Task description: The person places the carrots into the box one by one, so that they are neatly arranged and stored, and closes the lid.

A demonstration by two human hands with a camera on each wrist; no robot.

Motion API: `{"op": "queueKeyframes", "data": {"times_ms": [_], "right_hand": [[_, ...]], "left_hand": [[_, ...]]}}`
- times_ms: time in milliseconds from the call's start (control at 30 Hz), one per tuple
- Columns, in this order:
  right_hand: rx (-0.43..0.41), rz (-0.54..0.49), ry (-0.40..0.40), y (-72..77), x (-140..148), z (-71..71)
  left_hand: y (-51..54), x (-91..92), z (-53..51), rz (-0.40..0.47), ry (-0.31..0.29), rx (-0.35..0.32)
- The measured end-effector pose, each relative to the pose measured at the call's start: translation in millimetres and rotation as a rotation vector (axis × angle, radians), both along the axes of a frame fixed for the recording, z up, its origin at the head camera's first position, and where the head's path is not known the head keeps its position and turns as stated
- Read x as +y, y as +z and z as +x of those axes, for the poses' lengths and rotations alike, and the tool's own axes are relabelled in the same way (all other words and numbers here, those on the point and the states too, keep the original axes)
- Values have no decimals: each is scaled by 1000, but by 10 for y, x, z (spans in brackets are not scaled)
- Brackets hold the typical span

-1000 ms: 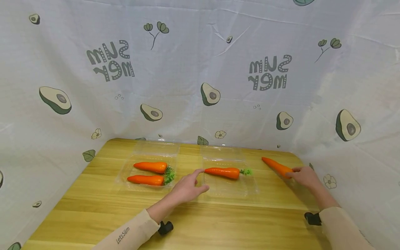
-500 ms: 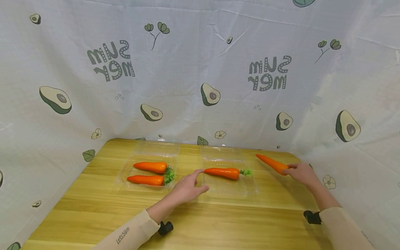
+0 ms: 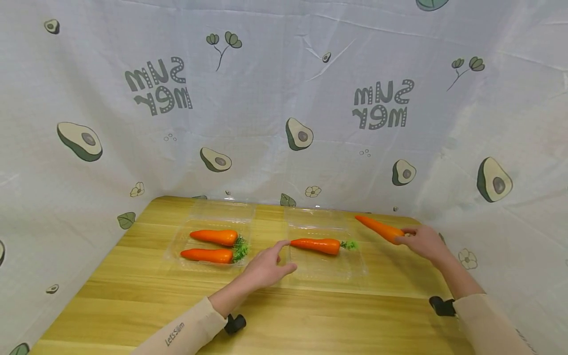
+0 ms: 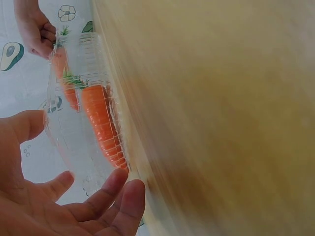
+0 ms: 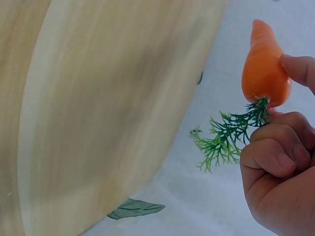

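Observation:
My right hand (image 3: 423,242) pinches an orange carrot (image 3: 378,228) by its thick end, above the table's right side, tip pointing left and away. Green leaves (image 5: 231,132) hang from that carrot beside the curled fingers in the right wrist view. My left hand (image 3: 267,266) reaches to the near left edge of a clear plastic box (image 3: 326,268), fingers spread and relaxed. One carrot (image 3: 316,245) with a green top lies in this box. Two more carrots, an upper one (image 3: 214,237) and a lower one (image 3: 207,255), lie in a second clear box (image 3: 177,241) on the left.
Both boxes have their lids, the left lid (image 3: 222,210) and the right lid (image 3: 314,217), folded back on the far side. The wooden table (image 3: 310,320) meets a printed cloth (image 3: 257,98) at the back and sides.
My right hand has moved left and slightly up, lifting its carrot toward the right box. The left hand and the other carrots have stayed in place.

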State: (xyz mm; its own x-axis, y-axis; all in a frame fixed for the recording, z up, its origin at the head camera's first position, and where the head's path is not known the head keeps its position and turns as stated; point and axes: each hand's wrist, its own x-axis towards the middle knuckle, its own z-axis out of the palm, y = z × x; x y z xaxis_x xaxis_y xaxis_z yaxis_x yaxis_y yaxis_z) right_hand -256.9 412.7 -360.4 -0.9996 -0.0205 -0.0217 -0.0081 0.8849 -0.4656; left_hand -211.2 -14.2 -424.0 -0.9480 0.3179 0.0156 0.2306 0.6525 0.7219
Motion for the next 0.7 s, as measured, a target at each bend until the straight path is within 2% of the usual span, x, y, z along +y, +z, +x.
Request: {"op": "queueKeyframes", "data": {"times_ms": [367, 700], "right_hand": [[49, 15, 50, 123, -182, 57], [27, -27, 92, 226, -358, 117]], "left_hand": [[-1, -1, -8, 3, -5, -2], [4, -7, 5, 6, -8, -8]]}}
